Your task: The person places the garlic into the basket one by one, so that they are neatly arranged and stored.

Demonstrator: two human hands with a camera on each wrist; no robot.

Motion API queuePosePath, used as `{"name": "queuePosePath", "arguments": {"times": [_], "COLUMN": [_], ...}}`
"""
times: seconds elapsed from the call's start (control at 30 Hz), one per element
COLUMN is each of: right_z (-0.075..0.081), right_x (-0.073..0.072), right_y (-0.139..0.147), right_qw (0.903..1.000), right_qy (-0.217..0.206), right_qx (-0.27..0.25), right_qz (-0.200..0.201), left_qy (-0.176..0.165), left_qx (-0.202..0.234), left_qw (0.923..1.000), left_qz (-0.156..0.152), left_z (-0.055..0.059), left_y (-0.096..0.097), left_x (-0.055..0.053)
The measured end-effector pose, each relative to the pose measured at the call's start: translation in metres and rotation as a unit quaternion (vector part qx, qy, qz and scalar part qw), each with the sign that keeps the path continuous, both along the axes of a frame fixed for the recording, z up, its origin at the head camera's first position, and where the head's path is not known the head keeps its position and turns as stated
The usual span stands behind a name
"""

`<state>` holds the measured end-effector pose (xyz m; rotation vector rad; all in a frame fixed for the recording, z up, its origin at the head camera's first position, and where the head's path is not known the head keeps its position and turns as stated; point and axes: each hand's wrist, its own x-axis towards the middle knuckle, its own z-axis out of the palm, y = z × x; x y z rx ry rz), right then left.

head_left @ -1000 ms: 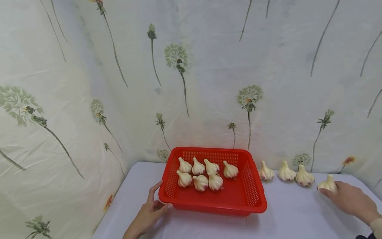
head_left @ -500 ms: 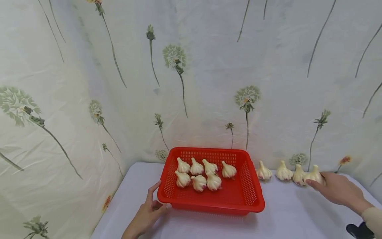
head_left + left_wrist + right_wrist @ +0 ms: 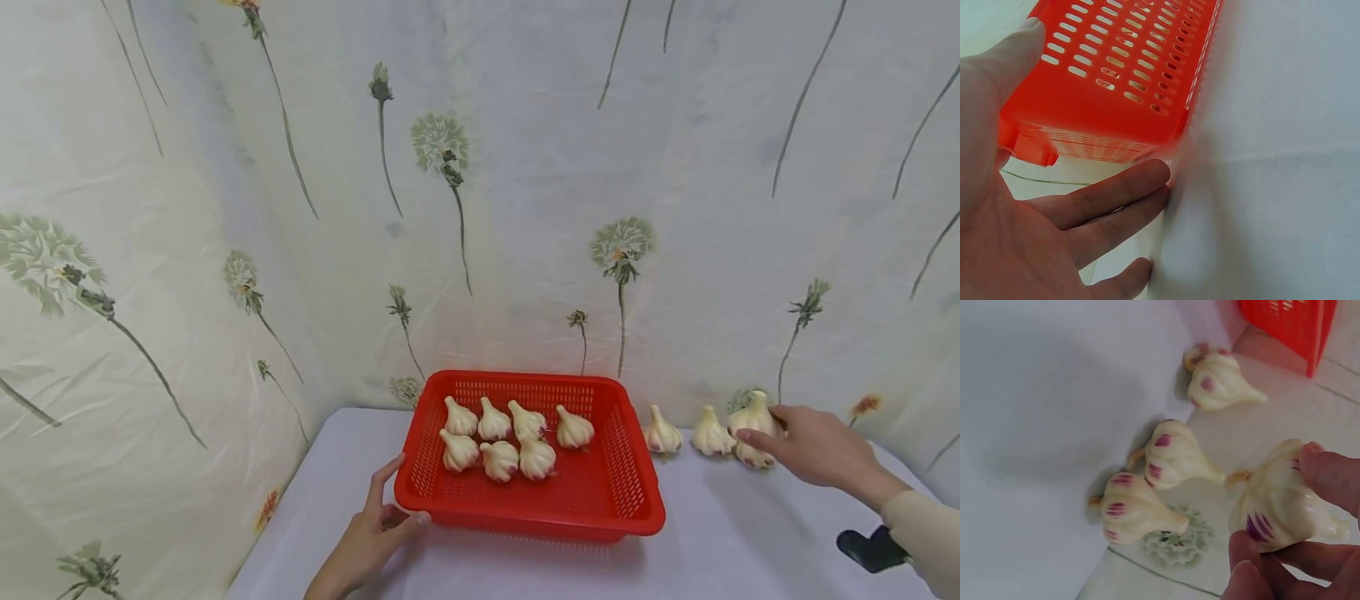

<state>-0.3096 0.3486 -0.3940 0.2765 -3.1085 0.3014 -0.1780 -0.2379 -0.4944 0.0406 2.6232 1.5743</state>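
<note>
Right hand moved left and a bit up over the last second, garlic with it. Garlic's pinched between thumb and fingers, off the table, right of frame, overlapping the rightmost of three bulbs standing there. Purple streaks on the skins, per right wrist view. Left hand is spread wide: thumb and index touch the near-left corner of the red basket, lower center; remaining fingers extended. Seven bulbs in basket, mostly left half. Table's matte white, rounded far corners, reddish tint by basket. Backdrop: pale, dandelion print, wrinkled at left, fills upper frame. Black object, lower right, unidentifiable.
</note>
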Motion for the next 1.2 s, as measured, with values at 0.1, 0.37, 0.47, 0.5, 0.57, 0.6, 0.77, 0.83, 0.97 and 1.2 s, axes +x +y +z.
{"name": "queuePosePath", "arguments": {"times": [0.1, 0.37, 0.47, 0.5, 0.57, 0.6, 0.77, 0.83, 0.97, 1.2], "right_z": [0.004, 0.017, 0.021, 0.022, 0.023, 0.023, 0.023, 0.023, 0.024, 0.019], "right_x": [-0.002, -0.005, -0.006, -0.005, -0.005, -0.004, -0.005, -0.005, -0.004, -0.001], "right_y": [-0.009, -0.042, -0.056, -0.061, -0.070, -0.074, -0.094, -0.102, -0.119, -0.148], "right_qw": [1.0000, 0.9984, 0.9969, 0.9962, 0.9948, 0.9944, 0.9921, 0.9904, 0.9870, 0.9799], "right_qy": [0.002, 0.007, 0.011, 0.012, 0.012, 0.011, -0.009, -0.022, -0.044, -0.063], "right_qx": [-0.004, -0.031, -0.046, -0.052, -0.064, -0.068, -0.089, -0.104, -0.124, -0.150], "right_qz": [0.008, 0.046, 0.063, 0.068, 0.078, 0.081, 0.088, 0.089, 0.091, 0.115], "left_qy": [0.002, 0.006, 0.007, 0.007, 0.009, 0.010, 0.005, 0.005, 0.008, 0.006], "left_qx": [-0.002, 0.001, 0.002, 0.003, 0.003, 0.003, -0.001, -0.001, 0.000, 0.001], "left_qw": [1.0000, 1.0000, 1.0000, 1.0000, 1.0000, 0.9999, 1.0000, 1.0000, 1.0000, 1.0000], "left_qz": [0.000, 0.001, 0.001, 0.000, 0.000, -0.001, -0.001, -0.001, -0.003, -0.003], "left_z": [-0.001, -0.003, -0.005, -0.006, -0.006, -0.006, -0.004, -0.004, -0.004, -0.003], "left_y": [0.000, -0.002, -0.002, -0.002, -0.002, -0.002, -0.002, -0.002, -0.002, -0.003], "left_x": [0.000, 0.000, 0.000, 0.000, 0.000, 0.000, -0.001, -0.002, -0.001, -0.001]}}
